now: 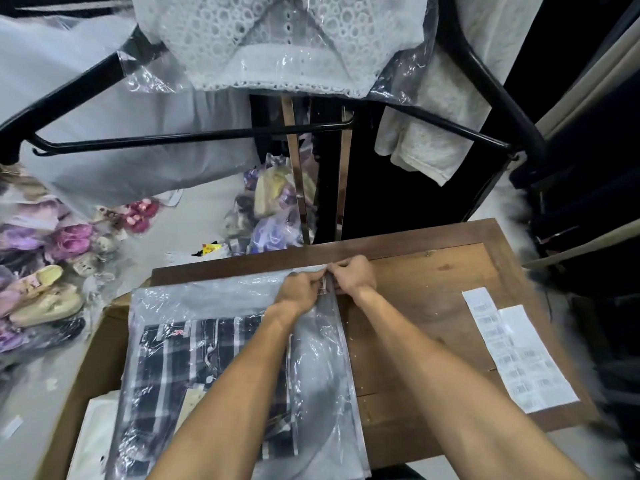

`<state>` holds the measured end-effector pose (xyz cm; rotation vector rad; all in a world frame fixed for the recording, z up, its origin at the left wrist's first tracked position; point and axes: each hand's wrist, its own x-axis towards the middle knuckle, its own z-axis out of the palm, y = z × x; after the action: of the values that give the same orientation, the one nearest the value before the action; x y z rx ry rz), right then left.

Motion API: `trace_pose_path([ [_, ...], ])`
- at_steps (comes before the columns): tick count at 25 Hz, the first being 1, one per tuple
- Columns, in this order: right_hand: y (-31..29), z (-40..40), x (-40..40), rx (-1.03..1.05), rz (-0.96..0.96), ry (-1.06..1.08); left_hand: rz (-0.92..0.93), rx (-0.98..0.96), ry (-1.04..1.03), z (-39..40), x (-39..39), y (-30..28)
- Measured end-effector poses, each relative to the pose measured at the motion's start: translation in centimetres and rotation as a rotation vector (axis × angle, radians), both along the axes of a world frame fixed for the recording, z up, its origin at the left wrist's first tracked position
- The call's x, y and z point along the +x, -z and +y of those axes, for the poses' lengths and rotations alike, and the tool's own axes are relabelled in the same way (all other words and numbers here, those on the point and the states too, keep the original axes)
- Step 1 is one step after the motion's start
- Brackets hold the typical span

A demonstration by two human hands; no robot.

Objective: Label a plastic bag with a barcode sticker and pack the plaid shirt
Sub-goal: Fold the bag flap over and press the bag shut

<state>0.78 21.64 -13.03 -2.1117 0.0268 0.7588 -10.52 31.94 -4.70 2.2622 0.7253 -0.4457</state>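
Note:
A clear plastic bag (214, 299) lies on the wooden table (433, 306), with the folded dark plaid shirt (180, 362) inside it. At the bag's far right corner, my left hand (299, 289) and my right hand (353, 273) meet, fingers pinched together on the bag's edge. A small barcode sticker (325, 285) shows between the two hands, on the bag's edge. Sheets of barcode stickers (516, 351) lie on the table's right side, apart from both hands.
A cardboard box (93, 341) with white paper stands under the bag's left part. Bagged shoes (52, 271) cover the floor at left. A black clothes rack (194, 136) with a bagged white lace garment (277, 39) hangs overhead.

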Motion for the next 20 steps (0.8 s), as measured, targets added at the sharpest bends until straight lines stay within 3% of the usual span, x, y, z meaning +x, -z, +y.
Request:
trace_pose_path([
  [6, -2.7, 0.3, -1.5, -0.048, -0.081, -0.013, -0.021, -0.040, 0.135, 1.3, -0.7, 0.9],
  [13, -3.6, 0.1, -1.7, -0.081, -0.123, -0.032, 0.049, -0.288, -0.045, 1.9, -0.6, -0.5],
  [20, -2.9, 0.0, -1.5, -0.071, -0.133, -0.057, -0.039, 0.077, 0.135, 1.0, -1.4, -0.2],
])
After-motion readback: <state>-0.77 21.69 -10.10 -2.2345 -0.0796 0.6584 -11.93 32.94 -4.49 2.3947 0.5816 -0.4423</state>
